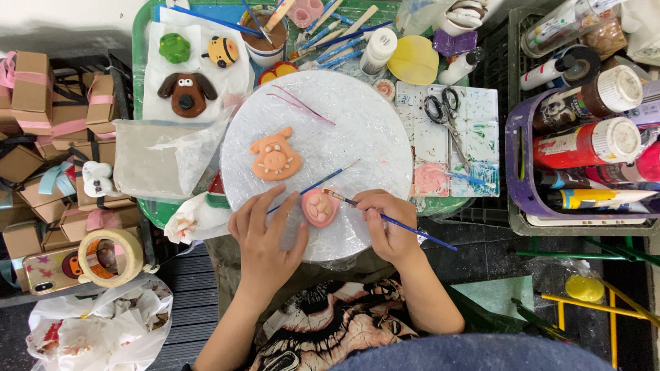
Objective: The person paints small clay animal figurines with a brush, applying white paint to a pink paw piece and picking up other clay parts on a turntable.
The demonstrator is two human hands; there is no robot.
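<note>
Covering most of the worktop, a round board (357, 117) wrapped in clear plastic film serves as the painting surface, and the film probably keeps wet paint away from the board itself. To its right stands a purple basket (514, 172) full of paint bottles, lying close enough to be reached without standing up. A white sheet (155, 75) at the upper left carries three finished figures, among them a brown dog face (187, 93), set apart from the wet work, it seems so that they can dry. A stained white palette (474, 130) lies just beside the board with scissors (440, 110) on it.

On the board, an orange pig-shaped figure (275, 156) rests alone near the middle. The left hand (265, 237) lies at the near edge with its fingers spread and relaxed, the fingertips touching the small pink clay piece (320, 208) to steady it; a spare blue brush (313, 187) lies beside this hand, but I cannot tell if any finger truly holds it. The right hand (388, 223) has its fingers closed around a thin blue-handled paintbrush (412, 230), held like a pen for fine control, and the bristle end touches the upper edge of the pink piece, which sits between both hands at the board's near rim.
</note>
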